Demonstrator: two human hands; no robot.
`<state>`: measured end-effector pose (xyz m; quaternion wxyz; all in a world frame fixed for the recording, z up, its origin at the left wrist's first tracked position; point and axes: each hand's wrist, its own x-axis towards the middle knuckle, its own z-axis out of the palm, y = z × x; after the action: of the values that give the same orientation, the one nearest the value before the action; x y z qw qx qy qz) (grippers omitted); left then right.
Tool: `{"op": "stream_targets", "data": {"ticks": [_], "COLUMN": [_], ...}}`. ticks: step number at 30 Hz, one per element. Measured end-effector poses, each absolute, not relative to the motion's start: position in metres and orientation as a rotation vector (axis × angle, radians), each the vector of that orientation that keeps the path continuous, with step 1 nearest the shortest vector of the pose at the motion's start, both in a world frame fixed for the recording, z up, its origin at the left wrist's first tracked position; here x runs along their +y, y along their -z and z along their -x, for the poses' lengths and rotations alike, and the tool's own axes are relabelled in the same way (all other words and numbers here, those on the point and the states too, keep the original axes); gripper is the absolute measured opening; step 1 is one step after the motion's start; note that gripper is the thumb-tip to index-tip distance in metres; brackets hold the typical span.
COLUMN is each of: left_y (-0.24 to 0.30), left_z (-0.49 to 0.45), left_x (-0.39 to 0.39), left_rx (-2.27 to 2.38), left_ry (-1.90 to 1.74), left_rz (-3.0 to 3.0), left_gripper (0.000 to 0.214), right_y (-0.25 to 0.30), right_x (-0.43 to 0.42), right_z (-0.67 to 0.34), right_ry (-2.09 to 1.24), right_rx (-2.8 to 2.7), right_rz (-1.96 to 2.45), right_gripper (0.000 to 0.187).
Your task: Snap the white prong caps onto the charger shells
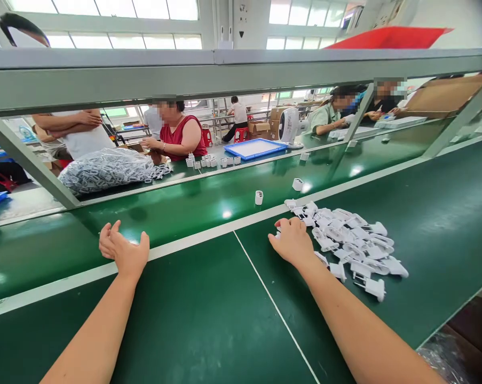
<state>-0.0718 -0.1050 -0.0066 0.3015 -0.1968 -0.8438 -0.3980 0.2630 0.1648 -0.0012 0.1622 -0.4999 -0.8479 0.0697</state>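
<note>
My left hand [125, 249] is raised over the pale strip at the belt's near edge, its fingers spread and curved around nothing. My right hand [293, 241] is at the left side of a pile of white plastic parts [350, 234], some with thin prongs. Its fingers are bent, and a bit of a white plastic part [278, 233] shows between thumb and fingers; the rest is hidden. Two small white plastic housings [259, 198] [298, 184] stand on the green belt [192, 205] beyond my right hand.
A grey metal frame [184, 80] crosses above the belt, with slanted posts. Across from me sit a large bag of parts [112, 169], a row of white pieces [212, 161], a blue-rimmed tray [257, 149] and a white fan [289, 128]. Several people work there.
</note>
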Motion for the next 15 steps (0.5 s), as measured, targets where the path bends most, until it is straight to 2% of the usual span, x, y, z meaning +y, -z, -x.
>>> {"op": "stream_targets", "data": {"ticks": [2, 4, 9, 15], "left_y": [0.005, 0.004, 0.006, 0.008], "left_z": [0.07, 0.071, 0.075, 0.075], "left_x": [-0.104, -0.103, -0.101, -0.099], "left_rx": [-2.233, -2.234, -2.25, -2.208], "left_ry": [1.049, 1.051, 1.082, 1.06], "left_rz": [0.553, 0.576, 0.603, 0.694], "left_gripper": [0.074, 0.072, 0.069, 0.061], "right_y": [0.008, 0.015, 0.027, 0.027], "right_x": [0.167, 0.17, 0.166, 0.143], "right_z": [-0.26, -0.258, -0.252, -0.238], "right_ry": [-0.126, -0.1, -0.142, -0.164], "right_rx": [-2.398, -2.44, -2.575, -2.598], "right_rz": [1.415, 1.405, 1.289, 1.04], "right_gripper": [0.063, 0.073, 0.044, 0.044]}}
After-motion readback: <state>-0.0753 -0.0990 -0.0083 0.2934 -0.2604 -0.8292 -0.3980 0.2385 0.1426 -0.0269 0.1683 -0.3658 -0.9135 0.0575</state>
